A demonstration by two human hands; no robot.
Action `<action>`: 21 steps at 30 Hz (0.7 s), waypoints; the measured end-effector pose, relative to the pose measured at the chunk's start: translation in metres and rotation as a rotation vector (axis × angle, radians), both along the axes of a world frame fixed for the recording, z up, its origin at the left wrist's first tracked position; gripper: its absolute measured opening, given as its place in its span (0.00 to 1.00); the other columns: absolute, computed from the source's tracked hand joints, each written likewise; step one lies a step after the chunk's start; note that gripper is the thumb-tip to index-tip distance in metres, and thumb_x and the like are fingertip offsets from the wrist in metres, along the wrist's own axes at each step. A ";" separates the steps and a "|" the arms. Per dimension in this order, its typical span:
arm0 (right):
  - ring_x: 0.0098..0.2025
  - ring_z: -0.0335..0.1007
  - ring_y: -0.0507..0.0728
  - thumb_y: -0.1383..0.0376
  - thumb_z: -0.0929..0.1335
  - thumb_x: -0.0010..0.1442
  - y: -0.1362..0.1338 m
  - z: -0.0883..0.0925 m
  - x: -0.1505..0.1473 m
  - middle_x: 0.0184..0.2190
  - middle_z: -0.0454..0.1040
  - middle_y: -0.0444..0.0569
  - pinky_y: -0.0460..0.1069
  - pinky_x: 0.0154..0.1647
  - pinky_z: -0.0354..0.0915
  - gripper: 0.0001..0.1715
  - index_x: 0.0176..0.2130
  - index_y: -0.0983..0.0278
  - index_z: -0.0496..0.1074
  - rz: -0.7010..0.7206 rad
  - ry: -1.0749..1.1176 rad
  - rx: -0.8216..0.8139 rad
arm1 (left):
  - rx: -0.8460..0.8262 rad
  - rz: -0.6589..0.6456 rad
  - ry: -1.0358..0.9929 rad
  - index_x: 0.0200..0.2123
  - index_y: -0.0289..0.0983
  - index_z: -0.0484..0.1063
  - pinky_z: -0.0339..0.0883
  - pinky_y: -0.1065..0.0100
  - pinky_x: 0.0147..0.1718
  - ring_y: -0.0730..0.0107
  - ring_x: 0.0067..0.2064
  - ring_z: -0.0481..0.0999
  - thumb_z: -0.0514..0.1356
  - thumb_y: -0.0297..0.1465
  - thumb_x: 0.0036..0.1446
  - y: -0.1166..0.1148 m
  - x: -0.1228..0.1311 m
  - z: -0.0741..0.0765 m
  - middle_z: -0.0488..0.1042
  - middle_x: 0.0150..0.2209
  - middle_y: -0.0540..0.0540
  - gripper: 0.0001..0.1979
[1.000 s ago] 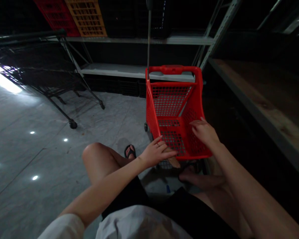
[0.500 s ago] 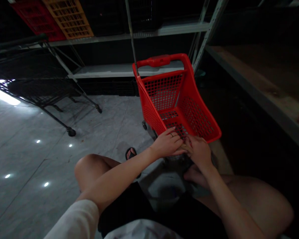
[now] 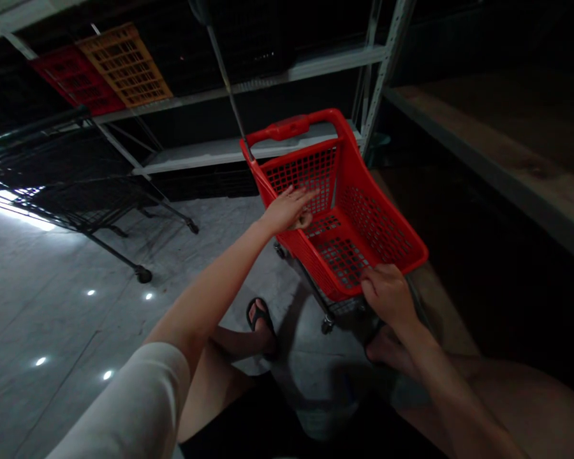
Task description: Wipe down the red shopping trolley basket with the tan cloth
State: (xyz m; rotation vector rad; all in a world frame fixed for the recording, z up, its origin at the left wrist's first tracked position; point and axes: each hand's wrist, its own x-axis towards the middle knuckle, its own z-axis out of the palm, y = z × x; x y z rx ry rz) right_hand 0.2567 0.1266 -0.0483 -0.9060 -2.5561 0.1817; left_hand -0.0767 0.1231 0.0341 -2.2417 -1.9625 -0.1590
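A red plastic shopping cart [image 3: 377,210] with a perforated basket stands on the floor before me, its handle at the far end. My left hand [image 3: 287,207] is over the cart's left side rim, fingers stretched forward. A small tan piece [image 3: 302,221], perhaps cloth, shows beneath its palm; its kind is unclear. At the near end, my right hand [image 3: 388,292] is closed around the basket's front rim, its fingertips partly hidden. Inside the basket no goods show.
A dark wire trolley [image 3: 67,185] stands on the left. Behind the cart runs a metal shelf rack [image 3: 316,62] holding a red crate [image 3: 76,80] and a yellow crate [image 3: 127,64]. A thin pole [image 3: 227,83] rises by the handle. A raised ledge [image 3: 488,153] borders the right side.
My hands, together at the basket's near edge before, have parted. The left has moved forward along the left rim with the tan piece; the right stays at the front rim. The view has shifted slightly.
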 end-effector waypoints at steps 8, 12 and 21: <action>0.36 0.76 0.65 0.69 0.62 0.63 0.020 -0.001 0.017 0.27 0.78 0.55 0.59 0.47 0.69 0.18 0.27 0.58 0.77 0.014 -0.006 -0.058 | -0.003 -0.052 -0.078 0.53 0.38 0.81 0.72 0.57 0.49 0.59 0.46 0.84 0.46 0.47 0.79 -0.043 0.111 -0.030 0.85 0.39 0.42 0.28; 0.37 0.76 0.66 0.68 0.61 0.62 0.033 0.004 0.043 0.28 0.78 0.56 0.61 0.48 0.70 0.19 0.26 0.55 0.77 0.023 0.018 -0.134 | -0.030 -0.233 0.004 0.43 0.35 0.82 0.71 0.57 0.45 0.58 0.47 0.83 0.39 0.45 0.80 -0.044 0.130 -0.033 0.84 0.39 0.41 0.35; 0.32 0.76 0.63 0.62 0.61 0.62 0.087 -0.008 0.094 0.26 0.77 0.50 0.60 0.40 0.72 0.16 0.29 0.55 0.74 0.174 0.034 -0.094 | 0.164 -0.176 0.184 0.32 0.36 0.81 0.67 0.59 0.38 0.60 0.37 0.79 0.51 0.38 0.76 -0.023 0.000 -0.004 0.81 0.30 0.40 0.25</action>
